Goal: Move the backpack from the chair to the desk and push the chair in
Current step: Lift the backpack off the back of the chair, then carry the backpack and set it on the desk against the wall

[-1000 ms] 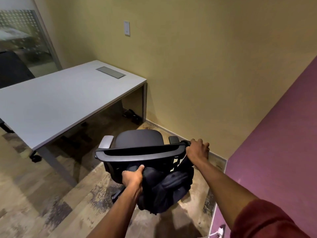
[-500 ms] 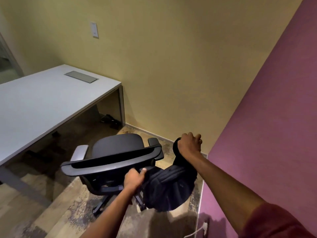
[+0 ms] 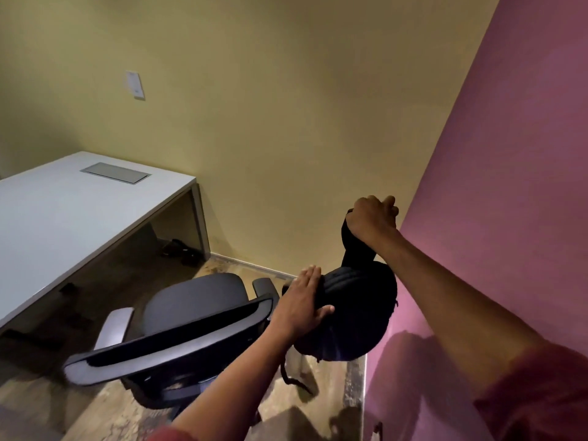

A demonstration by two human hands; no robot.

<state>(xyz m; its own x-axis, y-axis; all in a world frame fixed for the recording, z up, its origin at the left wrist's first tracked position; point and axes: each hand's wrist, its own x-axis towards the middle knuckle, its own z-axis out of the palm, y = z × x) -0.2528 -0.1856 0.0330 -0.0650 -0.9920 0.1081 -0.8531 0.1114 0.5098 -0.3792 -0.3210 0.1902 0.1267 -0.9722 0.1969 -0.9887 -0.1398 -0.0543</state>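
A black backpack [image 3: 356, 310] hangs in the air to the right of the black office chair [image 3: 191, 316], clear of the seat. My right hand [image 3: 372, 219] is closed around its top strap and holds it up near the pink wall. My left hand [image 3: 302, 302] lies flat against the backpack's left side, fingers extended, thumb underneath. The chair stands on the floor with its back toward me, its seat empty. The white desk [image 3: 63, 218] is at the left, its near end above the chair's front.
A yellow wall [image 3: 254, 122] runs behind the desk and a pink wall [image 3: 509, 186] closes the right side. A grey cable hatch [image 3: 115, 173] is set in the desk top. Dark items [image 3: 181, 249] lie on the floor under the desk.
The backpack has been lifted off the chair back and raised to the right. My left hand left the chair's back and now presses on the backpack's side.
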